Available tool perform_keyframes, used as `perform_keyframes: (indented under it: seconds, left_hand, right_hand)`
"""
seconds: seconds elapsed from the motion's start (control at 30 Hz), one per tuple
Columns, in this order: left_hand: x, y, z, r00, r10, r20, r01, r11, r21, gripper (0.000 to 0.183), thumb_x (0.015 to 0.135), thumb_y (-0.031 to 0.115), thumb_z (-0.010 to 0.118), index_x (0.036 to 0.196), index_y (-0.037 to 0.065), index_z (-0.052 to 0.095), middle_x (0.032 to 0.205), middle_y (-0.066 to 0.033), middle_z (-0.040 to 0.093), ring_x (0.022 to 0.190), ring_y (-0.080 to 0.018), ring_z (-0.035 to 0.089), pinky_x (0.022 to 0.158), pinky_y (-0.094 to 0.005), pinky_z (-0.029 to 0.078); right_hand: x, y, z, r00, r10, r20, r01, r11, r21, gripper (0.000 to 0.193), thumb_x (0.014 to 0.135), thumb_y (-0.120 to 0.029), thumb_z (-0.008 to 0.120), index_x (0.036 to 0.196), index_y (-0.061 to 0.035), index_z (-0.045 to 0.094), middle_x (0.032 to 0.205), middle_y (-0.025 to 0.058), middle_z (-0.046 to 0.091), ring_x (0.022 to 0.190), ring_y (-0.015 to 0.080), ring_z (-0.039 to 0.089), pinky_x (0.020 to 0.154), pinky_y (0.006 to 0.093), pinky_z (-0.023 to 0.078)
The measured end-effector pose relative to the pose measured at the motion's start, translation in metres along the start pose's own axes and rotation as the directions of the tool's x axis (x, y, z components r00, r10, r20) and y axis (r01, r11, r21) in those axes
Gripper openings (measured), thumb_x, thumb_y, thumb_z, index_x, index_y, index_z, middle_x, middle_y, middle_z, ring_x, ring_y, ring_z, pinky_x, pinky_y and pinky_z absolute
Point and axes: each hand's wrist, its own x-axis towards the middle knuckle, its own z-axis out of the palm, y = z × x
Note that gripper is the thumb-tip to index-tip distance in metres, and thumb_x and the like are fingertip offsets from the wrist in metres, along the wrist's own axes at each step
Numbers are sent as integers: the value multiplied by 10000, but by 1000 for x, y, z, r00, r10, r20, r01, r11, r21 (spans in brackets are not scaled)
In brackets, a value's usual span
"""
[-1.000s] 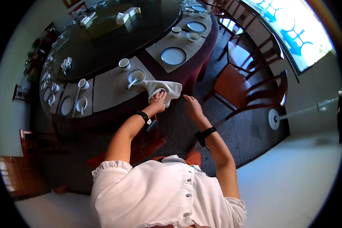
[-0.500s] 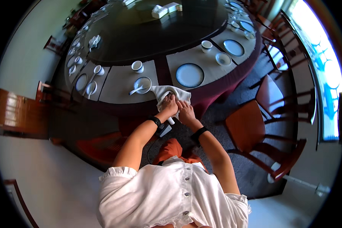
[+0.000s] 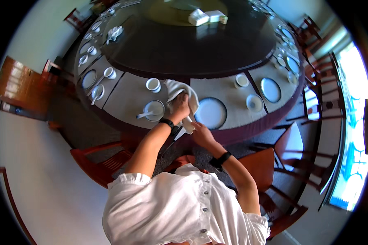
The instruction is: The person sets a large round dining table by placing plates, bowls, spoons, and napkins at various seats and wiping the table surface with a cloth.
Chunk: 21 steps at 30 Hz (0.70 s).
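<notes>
At the near edge of the round table [image 3: 126, 96] I have a white cloth [image 3: 176, 86] between my hands. My left hand [image 3: 179, 108] is closed around its bunched middle, with folds draping past the fingers. Lower and to the right, my right hand [image 3: 202, 134] pinches a pale strip hanging below the bunch, which looks like the cloth's tail. Whether anything is wrapped inside the cloth is hidden. Just right of the cloth lies a blue-rimmed plate [image 3: 212, 114]. To its left are a small bowl [image 3: 155, 107] with a white spoon [image 3: 145, 114] in it and a white cup [image 3: 153, 85].
A large dark turntable [image 3: 184, 53] fills the table's middle, bearing white boxes [image 3: 199, 17] and a cluster of white spoons [image 3: 114, 33]. More place settings ring it. Wooden chairs stand at the left [image 3: 98, 163] and right [image 3: 257, 167], close to my body.
My hands have moved apart: the left is farther over the table with the cloth, the right is lower on the pale strip. My view has shifted, and I stand closer to the table.
</notes>
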Motion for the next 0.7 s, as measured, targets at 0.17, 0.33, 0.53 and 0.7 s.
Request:
perform_keyframes:
  seconds: [0.17, 0.33, 0.53, 0.7]
  left_hand:
    - [64, -23, -2, 997, 39, -64, -37, 999, 21, 428, 821, 78, 516, 1242, 29, 462, 1350, -189, 478, 1275, -373, 424, 1029, -488, 365]
    - [73, -17, 10, 987, 62, -150, -45, 992, 116, 475, 818, 50, 519, 1287, 21, 442, 1369, -204, 477, 1293, -402, 421, 1060, -464, 363]
    - [84, -15, 6, 996, 42, -84, -31, 992, 125, 440, 803, 50, 547, 1237, 32, 477, 1328, -169, 506, 1232, -365, 465, 1030, -439, 393]
    - [79, 0, 16, 991, -10, -132, 27, 991, 130, 299, 825, 39, 536, 1123, 53, 531, 1106, -161, 539, 1060, -361, 522, 906, -462, 437]
  right_hand:
    - [20, 29, -45, 935, 305, -180, -188, 858, 478, 342, 876, -81, 518, 1206, -24, 588, 1172, 231, 606, 1078, 415, 568, 953, 472, 457]
    - [40, 69, -58, 927, 289, -239, -154, 874, 461, 320, 871, -47, 530, 1179, -19, 612, 1145, 216, 630, 1038, 404, 605, 914, 439, 487]
    - [65, 106, -72, 968, 169, -183, -65, 880, 470, 338, 854, -61, 532, 1183, -29, 601, 1148, 212, 624, 1056, 390, 592, 910, 457, 483]
    - [71, 132, -101, 981, 114, -158, -12, 846, 534, 287, 870, -44, 525, 1140, -24, 621, 1100, 208, 644, 999, 399, 617, 879, 440, 502]
